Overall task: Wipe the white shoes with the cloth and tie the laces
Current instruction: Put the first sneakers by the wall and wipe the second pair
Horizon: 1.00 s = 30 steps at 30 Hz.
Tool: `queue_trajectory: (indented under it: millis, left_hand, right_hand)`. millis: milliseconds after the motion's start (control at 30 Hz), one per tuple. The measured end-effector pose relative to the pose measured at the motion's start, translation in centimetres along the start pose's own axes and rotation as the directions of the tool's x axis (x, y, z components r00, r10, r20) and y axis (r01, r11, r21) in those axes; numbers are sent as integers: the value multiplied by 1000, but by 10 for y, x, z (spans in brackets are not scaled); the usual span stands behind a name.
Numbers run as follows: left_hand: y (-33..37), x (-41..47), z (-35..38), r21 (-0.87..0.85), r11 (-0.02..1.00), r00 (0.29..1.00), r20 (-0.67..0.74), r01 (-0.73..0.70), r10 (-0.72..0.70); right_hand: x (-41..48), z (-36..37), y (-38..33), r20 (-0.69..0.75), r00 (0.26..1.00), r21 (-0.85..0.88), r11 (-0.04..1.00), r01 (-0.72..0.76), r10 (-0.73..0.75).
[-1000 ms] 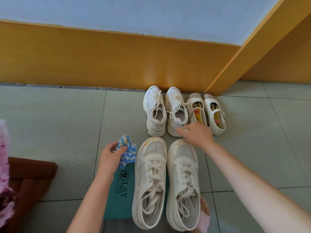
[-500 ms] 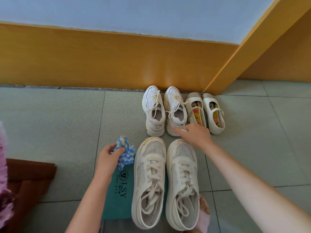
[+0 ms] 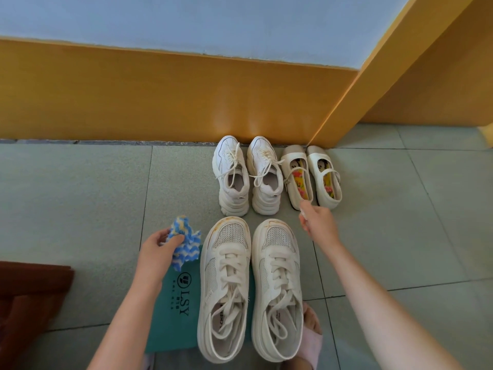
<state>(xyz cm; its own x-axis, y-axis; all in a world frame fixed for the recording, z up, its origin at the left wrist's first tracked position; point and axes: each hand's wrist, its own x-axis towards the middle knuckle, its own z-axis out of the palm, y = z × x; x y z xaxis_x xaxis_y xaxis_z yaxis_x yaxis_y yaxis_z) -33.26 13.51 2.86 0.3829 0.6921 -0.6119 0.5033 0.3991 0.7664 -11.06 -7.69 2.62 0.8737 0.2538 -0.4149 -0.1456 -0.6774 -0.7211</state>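
Observation:
Two large cream sneakers (image 3: 224,287) (image 3: 277,284) stand side by side in front of me, with yellowish stains on the toes and loose laces. Behind them, by the wall, is a smaller white pair (image 3: 232,174) (image 3: 265,177) with trailing lace ends. My left hand (image 3: 157,252) grips a crumpled blue, yellow and white cloth (image 3: 185,243) just left of the left cream toe. My right hand (image 3: 318,225) reaches past the right cream toe. Its fingertips are at the heel of a cream strap shoe (image 3: 296,177), and it holds nothing I can see.
A second strap shoe (image 3: 326,180) stands right of the first. A teal bag (image 3: 173,303) lies flat under and left of the cream sneakers. A foot in a pink slipper (image 3: 310,335) is by the right heel. Something dark brown (image 3: 26,303) sits at left. An orange wall panel (image 3: 160,102) closes the back.
My right hand has moved right, from the heel of the right small white sneaker to the heel of the strap shoe. My left hand still grips the cloth in about the same place.

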Motion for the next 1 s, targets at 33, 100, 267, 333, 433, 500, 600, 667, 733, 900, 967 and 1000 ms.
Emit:
queue_trajectory:
  millis: [33, 100, 267, 333, 433, 500, 600, 667, 733, 900, 967, 1000]
  left_hand:
    - [0, 0, 0, 1, 1000, 1000, 3, 1, -1]
    - [0, 0, 0, -3, 1000, 1000, 7, -3, 3]
    - [1, 0, -2, 2, 1000, 1000, 13, -17, 17]
    - [1, 0, -2, 9, 1000, 1000, 14, -24, 23]
    - [1, -1, -3, 12, 1000, 1000, 10, -27, 27]
    - [1, -1, -3, 24, 999, 1000, 9, -30, 29]
    - [0, 0, -3, 43, 999, 999, 13, -30, 29]
    - [-1, 0, -4, 59, 998, 1000, 16, -27, 27]
    - [-1, -1, -4, 76, 997, 1000, 12, -25, 24]
    - [-1, -1, -6, 88, 996, 1000, -6, -28, 29]
    - [-1, 1, -7, 91, 995, 1000, -9, -28, 29]
    - [-1, 2, -7, 92, 995, 999, -8, -30, 31]
  right_hand:
    - [-1, -2, 0, 31, 996, 132, 987, -87, 83]
    - [-3, -7, 4, 97, 977, 242, 948, -209, 190]
    - [-11, -10, 18, 126, 959, 161, 949, -270, 252]
    - [-14, -13, 22, 109, 963, 175, 948, -265, 248]
    - [-21, -14, 29, 112, 967, 173, 954, -246, 229]
    - [-23, -12, 34, 112, 966, 181, 952, -248, 231]
    - [-26, -6, 39, 106, 974, 192, 957, -218, 201]
    - [-28, -3, 44, 77, 981, 218, 957, -190, 177]
    - [-29, -1, 50, 41, 988, 224, 963, -152, 147]
    - [-27, 7, 58, 32, 999, 212, 976, -49, 43]
    - [-25, 8, 57, 41, 998, 227, 972, -52, 44]
    - [-25, 7, 57, 59, 997, 234, 970, -61, 48]
